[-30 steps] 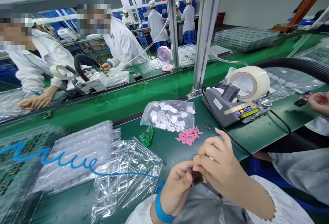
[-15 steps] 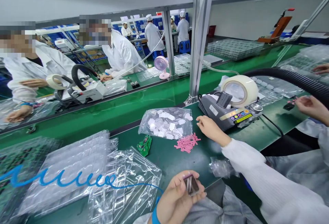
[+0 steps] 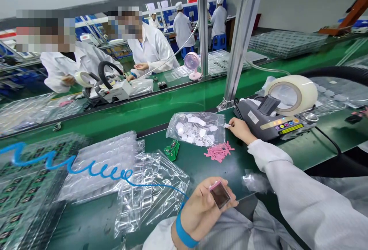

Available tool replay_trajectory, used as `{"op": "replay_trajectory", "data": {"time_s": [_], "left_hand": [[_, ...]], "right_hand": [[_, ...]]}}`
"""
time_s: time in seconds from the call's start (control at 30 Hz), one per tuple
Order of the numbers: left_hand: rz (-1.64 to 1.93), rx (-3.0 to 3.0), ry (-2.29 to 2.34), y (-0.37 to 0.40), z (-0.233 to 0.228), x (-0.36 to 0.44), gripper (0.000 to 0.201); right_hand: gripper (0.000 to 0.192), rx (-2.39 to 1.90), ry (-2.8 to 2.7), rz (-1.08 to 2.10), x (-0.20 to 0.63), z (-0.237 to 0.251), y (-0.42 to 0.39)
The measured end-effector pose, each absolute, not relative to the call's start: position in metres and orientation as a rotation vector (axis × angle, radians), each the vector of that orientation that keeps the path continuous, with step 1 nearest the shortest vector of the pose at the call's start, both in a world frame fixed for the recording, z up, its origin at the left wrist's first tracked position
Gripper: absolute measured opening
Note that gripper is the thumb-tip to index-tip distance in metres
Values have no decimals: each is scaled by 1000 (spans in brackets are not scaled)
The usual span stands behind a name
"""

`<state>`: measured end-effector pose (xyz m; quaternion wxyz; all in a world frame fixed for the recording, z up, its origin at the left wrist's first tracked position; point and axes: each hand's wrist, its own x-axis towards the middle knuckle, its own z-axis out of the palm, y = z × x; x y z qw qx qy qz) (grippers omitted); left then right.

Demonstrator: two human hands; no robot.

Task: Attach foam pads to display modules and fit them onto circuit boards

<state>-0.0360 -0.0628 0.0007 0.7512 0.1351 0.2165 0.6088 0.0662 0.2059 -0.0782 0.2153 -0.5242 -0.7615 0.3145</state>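
My left hand holds a small dark square part with a pink edge between thumb and fingers, close to my body; a blue wrist strap circles that wrist. My right hand is stretched out to the mouth of a clear bag of small white squares, pinching a small white piece at its edge. A pile of pink strips lies just in front of that hand, and a small green circuit board sits to the left of the pile.
A grey tape dispenser with a large roll of tape stands right of my right hand. Clear plastic trays and a coiled blue cord lie left. A metal post rises behind the bag. Co-workers in white coats work across the green conveyor.
My right hand left the part, reached out over the pink strips to the bag of white squares and now pinches a piece there. My left hand keeps the part, turned face up.
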Motion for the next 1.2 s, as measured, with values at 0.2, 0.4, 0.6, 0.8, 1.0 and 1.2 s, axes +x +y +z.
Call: {"op": "replay_trajectory", "data": {"time_s": [0.2, 0.4, 0.6, 0.8, 1.0, 1.2], "left_hand": [[1292, 272, 515, -56, 8, -30, 37], [1166, 273, 397, -45, 7, -17, 35], [1095, 269, 246, -42, 11, -6, 33], [1206, 213, 286, -42, 9, -2, 26], [1344, 116, 332, -36, 2, 6, 21], [1322, 55, 388, -34, -4, 6, 23]], "right_hand": [[23, -1316, -1931, 903, 122, -25, 139], [17, -1055, -2050, 1191, 159, 37, 61], [10, -800, -2233, 1327, 151, 47, 57], [16, -975, -2208, 984, 147, 34, 47], [23, -957, -2199, 404, 136, 15, 18], [19, -1014, -2108, 564, 133, 5, 24]]}}
